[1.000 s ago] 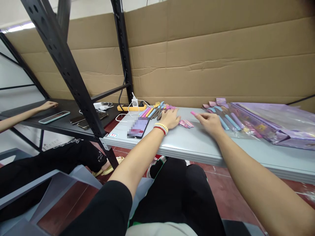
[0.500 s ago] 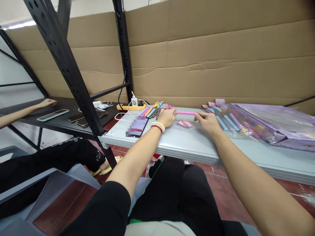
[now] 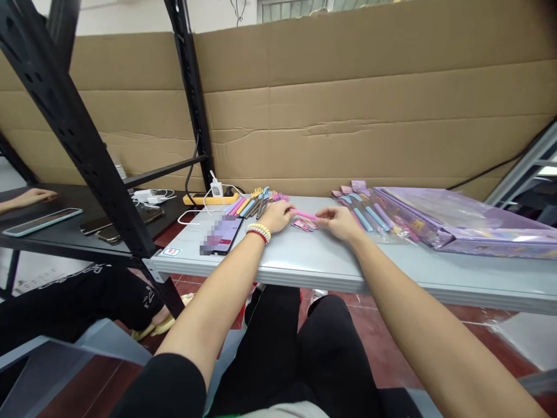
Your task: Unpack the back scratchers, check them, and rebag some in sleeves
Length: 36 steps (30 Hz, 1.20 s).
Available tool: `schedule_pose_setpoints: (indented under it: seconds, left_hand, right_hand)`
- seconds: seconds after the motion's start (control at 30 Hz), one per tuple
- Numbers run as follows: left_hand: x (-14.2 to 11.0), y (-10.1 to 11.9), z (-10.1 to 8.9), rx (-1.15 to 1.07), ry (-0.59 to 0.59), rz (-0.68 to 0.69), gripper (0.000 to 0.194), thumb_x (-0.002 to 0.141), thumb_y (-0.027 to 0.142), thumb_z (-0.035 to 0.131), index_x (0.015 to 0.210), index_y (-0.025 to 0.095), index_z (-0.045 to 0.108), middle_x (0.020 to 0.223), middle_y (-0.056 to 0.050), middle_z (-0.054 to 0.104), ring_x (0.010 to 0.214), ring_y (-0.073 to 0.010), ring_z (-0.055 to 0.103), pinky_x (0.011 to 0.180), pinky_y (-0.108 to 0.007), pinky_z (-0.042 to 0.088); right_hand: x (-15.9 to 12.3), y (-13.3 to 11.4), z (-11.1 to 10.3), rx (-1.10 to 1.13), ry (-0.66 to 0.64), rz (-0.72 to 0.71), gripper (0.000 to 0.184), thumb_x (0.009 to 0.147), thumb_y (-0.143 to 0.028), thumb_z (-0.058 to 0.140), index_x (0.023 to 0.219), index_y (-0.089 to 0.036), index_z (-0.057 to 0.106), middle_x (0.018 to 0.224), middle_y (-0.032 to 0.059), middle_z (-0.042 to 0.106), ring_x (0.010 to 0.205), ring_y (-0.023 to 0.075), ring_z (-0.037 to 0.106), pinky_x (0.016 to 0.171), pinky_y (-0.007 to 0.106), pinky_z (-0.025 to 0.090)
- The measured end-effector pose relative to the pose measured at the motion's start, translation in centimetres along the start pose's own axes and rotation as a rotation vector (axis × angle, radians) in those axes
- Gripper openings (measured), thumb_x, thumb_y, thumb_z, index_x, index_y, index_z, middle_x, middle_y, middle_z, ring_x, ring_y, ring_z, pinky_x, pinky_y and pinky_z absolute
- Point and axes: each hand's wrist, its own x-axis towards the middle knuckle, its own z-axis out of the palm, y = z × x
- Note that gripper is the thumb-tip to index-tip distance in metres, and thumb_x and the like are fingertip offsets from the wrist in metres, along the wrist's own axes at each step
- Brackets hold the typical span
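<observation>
Cardboard [image 3: 369, 116] walls off the space beyond both hands, and below them runs a pale grey table [image 3: 313, 255]. From where I operate, I see the pink stick [image 3: 306, 215] bridging the two hands: the right hand [image 3: 342, 222] pinches one end between thumb and fingertips, and the left hand [image 3: 278, 216] has its fingers closed at the other end, though I cannot tell how firmly. Small printed cards [image 3: 305, 224] lie just on the near side of the stick, between the hands, so I judge it best to work slightly above them and not sweep them aside. I would grip lightly at both ends, sharing the load evenly so the slim stick neither bends nor twists. Room is tight left of the left hand, where coloured pens [image 3: 246, 206] fan out beyond a phone [image 3: 228, 232]; bagged pens [image 3: 364, 212] lie right beside the right hand, so small, slow wrist movements suit best.
</observation>
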Motion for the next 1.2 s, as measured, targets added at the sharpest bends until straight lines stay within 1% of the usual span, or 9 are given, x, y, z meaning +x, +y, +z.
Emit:
schedule_pose_setpoints:
  seconds: [0.17,0.3,0.43,0.6,0.7,0.8,0.9,1.0,1.2]
  left_hand:
    - [0.2,0.2,0.3,-0.07,0.063,-0.036,0.03,0.085,0.017,0.047,0.11,0.017,0.064,0.104,-0.007,0.067,0.096,-0.0178,0.06,0.09,-0.03,0.044]
    - [0.3,-0.3,0.6,-0.064,0.124,-0.109,0.036,0.082,0.012,0.049,0.116,0.017,0.06,0.104,-0.006,0.067,0.098,-0.0175,0.059,0.091,-0.03,0.043]
    - [0.2,-0.5,0.3,-0.014,0.141,-0.293,0.024,0.08,0.018,0.052,0.101,0.017,0.065,0.097,-0.008,0.068,0.094,-0.0203,0.06,0.087,-0.033,0.043]
    - [0.2,0.9,0.2,-0.279,-0.004,-0.085,0.043,0.089,0.045,0.038,0.071,0.016,0.064,0.071,-0.003,0.064,0.07,-0.0169,0.057,0.069,-0.029,0.043]
    - [0.6,2.0,0.7,-0.579,-0.027,-0.001,0.026,0.086,0.035,0.048,0.085,0.014,0.063,0.086,-0.004,0.068,0.08,-0.0156,0.06,0.072,-0.026,0.044]
    - [1.3,2.4,0.9,-0.766,0.028,-0.093,0.022,0.088,0.027,0.046,0.099,0.013,0.058,0.098,-0.008,0.068,0.09,-0.0152,0.061,0.078,-0.025,0.045]
    - [1.7,1.5,0.1,-0.592,0.223,-0.298,0.028,0.094,0.03,0.033,0.108,0.016,0.054,0.095,-0.008,0.069,0.087,-0.0157,0.063,0.077,-0.028,0.046]
    - [1.3,-0.4,-1.5,-0.127,0.447,-0.476,0.031,0.092,0.035,0.037,0.105,0.018,0.059,0.098,-0.011,0.067,0.093,-0.0225,0.061,0.081,-0.034,0.043]
    - [-0.4,-4.1,-3.0,0.371,0.453,-0.853,0.026,0.084,0.028,0.048,0.093,0.014,0.068,0.106,-0.017,0.063,0.105,-0.0312,0.054,0.09,-0.044,0.036]
  right_hand:
    - [-0.3,-0.2,0.2,-0.316,-0.047,-0.065,0.022,0.066,-0.025,0.063,0.084,-0.013,0.069,0.069,0.0036,0.067,0.063,0.0141,0.057,0.061,0.025,0.043]
    - [-0.1,-0.4,-0.2,-0.485,0.097,0.033,0.019,0.073,-0.022,0.057,0.085,-0.013,0.07,0.074,0.0067,0.068,0.068,0.0166,0.058,0.063,0.026,0.042]
    - [0.0,-0.2,-0.4,-0.515,0.212,0.134,0.02,0.075,-0.023,0.055,0.087,-0.013,0.068,0.083,0.0103,0.068,0.073,0.0186,0.059,0.064,0.027,0.041]
    - [-0.5,-1.1,0.7,-0.407,0.109,-0.203,0.021,0.075,-0.024,0.055,0.088,-0.014,0.067,0.079,0.0071,0.067,0.063,0.0153,0.054,0.062,0.026,0.04]
    - [-0.9,-1.8,1.5,-0.315,0.048,-0.34,0.024,0.074,-0.027,0.056,0.09,-0.014,0.068,0.077,0.0056,0.067,0.058,0.0136,0.05,0.059,0.026,0.039]
    - [-1.0,-2.2,2.0,-0.276,0.076,-0.362,0.03,0.076,-0.034,0.056,0.096,-0.016,0.069,0.078,0.0053,0.068,0.054,0.0127,0.047,0.057,0.026,0.038]
    - [-0.7,-2.1,1.9,-0.273,0.141,-0.301,0.036,0.077,-0.042,0.054,0.094,-0.015,0.07,0.078,0.0065,0.068,0.055,0.0131,0.048,0.058,0.026,0.039]
    - [-0.4,-1.7,1.4,-0.289,0.181,-0.222,0.037,0.079,-0.043,0.051,0.087,-0.013,0.07,0.079,0.0078,0.069,0.06,0.0144,0.052,0.061,0.027,0.04]
    - [-0.5,-1.3,0.8,-0.372,0.079,-0.135,0.033,0.082,-0.038,0.051,0.081,-0.012,0.071,0.079,0.0071,0.07,0.07,0.0167,0.059,0.065,0.026,0.04]
